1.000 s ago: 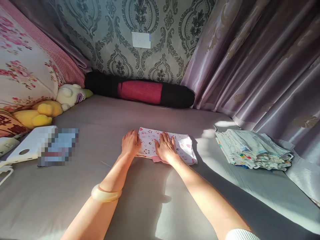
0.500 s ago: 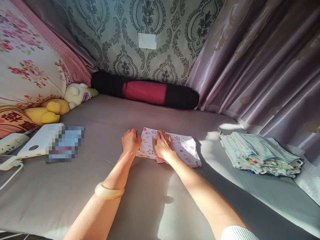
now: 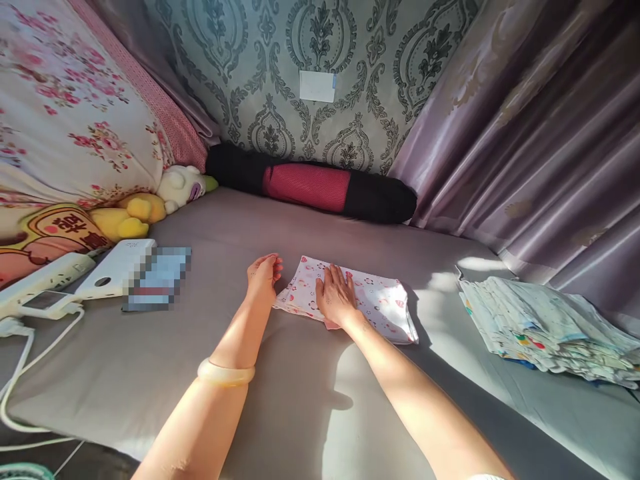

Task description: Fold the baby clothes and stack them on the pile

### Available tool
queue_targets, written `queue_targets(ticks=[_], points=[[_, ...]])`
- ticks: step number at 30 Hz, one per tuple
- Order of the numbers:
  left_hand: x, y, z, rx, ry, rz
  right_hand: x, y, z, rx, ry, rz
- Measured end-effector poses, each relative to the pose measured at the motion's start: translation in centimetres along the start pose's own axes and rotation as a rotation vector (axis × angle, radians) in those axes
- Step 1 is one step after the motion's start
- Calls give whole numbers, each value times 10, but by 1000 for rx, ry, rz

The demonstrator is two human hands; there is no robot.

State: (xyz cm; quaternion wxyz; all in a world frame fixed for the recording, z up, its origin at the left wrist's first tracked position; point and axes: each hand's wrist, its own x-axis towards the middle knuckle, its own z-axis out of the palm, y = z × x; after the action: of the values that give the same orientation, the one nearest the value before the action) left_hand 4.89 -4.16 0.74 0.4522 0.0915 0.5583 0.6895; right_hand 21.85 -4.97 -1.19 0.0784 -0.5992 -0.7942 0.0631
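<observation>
A folded white cloth (image 3: 377, 300) with a pink and red pattern of flowers and hearts lies on the grey bed surface. On top of it my right hand (image 3: 337, 297) rests flat, fingers stretched out and palm down. Just left of the cloth is my left hand (image 3: 263, 273), its fingers curled inward. Whether anything is pinched in them is hidden. The cloth's near left corner spreads out towards the left wrist. A pale bangle (image 3: 226, 373) circles the left forearm.
At right lies a stack of folded pale cloths (image 3: 545, 327). A black and red bolster (image 3: 307, 187) runs along the wall. To the left are a white power bank (image 3: 117, 270), a blurred flat item (image 3: 157, 280), a power strip (image 3: 45, 283) with cables and a yellow plush toy (image 3: 127, 217).
The view has swung a little left. My left hand has drawn leftward from the cloth's edge, and the near left corner spreads further that way. My right hand stays flat on the cloth.
</observation>
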Motion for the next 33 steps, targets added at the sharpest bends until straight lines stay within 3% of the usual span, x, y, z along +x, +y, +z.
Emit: queue_targets(ticks=[12, 22, 33], points=[[4, -2, 0, -124, -18, -124, 12, -24, -1, 20, -12, -46], [2, 2, 1, -152, -16, -164, 12, -29, 5, 27, -10, -78], [0, 3, 2, -166, -17, -170, 14, -36, -5, 35, -67, -59]])
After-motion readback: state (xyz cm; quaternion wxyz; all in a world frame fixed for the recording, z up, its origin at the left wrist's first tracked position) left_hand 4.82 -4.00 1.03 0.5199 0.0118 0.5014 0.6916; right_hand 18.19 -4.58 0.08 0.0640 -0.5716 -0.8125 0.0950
